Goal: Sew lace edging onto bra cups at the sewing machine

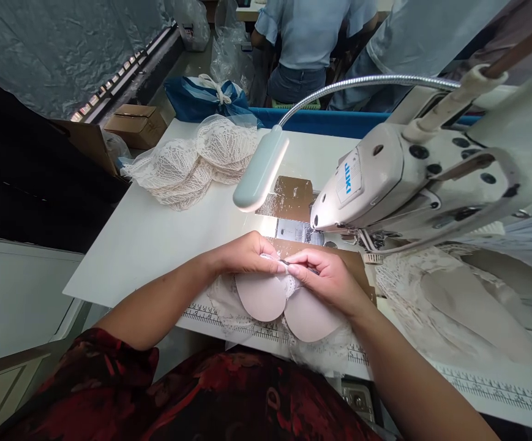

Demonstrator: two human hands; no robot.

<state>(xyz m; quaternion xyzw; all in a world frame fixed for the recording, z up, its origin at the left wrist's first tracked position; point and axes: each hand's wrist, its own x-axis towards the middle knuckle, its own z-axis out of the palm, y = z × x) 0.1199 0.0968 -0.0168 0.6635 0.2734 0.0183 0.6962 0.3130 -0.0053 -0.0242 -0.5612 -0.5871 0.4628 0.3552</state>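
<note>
A lace bra with two smooth beige cups [261,297] lies at the table's front edge, cups toward me. My left hand [250,254] pinches its upper middle between thumb and fingers. Close beside it, my right hand [323,275] grips the same middle part from the other side. A small dark object, perhaps a thread snipper, shows at the right fingers; its kind is mostly hidden. Just beyond my hands stands a white sewing machine [367,174], its needle area near the metal plate [293,231].
Stacked lace cups [187,159] lie at the back left. More lace bra pieces [458,300] are heaped at the right. A lamp [262,168] on a bendy neck hangs over the table [146,245]. A person [309,37] sits beyond the blue edge.
</note>
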